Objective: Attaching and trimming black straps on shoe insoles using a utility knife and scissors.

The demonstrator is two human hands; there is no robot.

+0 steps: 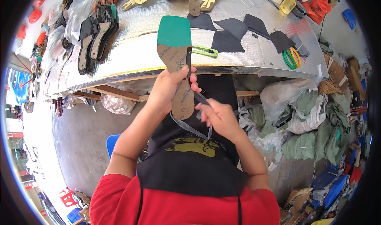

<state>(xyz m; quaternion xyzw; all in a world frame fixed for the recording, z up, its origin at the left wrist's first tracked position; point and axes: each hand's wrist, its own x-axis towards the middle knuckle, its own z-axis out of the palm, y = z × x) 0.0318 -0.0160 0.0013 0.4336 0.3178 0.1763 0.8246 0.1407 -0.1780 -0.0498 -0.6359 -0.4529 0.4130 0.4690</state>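
Observation:
In front of me, over the table's near edge, I hold up a brown insole board (pixel 184 102) with a green toe end. My left hand (pixel 168 86) is closed around its middle, thumb on the face and fingertips curling past the right edge. A thin grey strip (pixel 186 126) hangs in a loop below the heel end. My right hand (pixel 219 116), slightly blurred, pinches this strip just right of the heel. Behind the insole board a light green cutter (pixel 206 51) lies on the table. Several dark grey cut pieces (pixel 228 42) are spread near it.
A silvery sheet covers the table (pixel 135 50). Dark-toed insoles (pixel 95 38) are stacked at left, more boards (pixel 193 1) at the back. Scissors (pixel 291 58) with green and yellow handles and a yellow bottle (pixel 288 5) are at right. Plastic bags (pixel 305 118) crowd below the table's right side.

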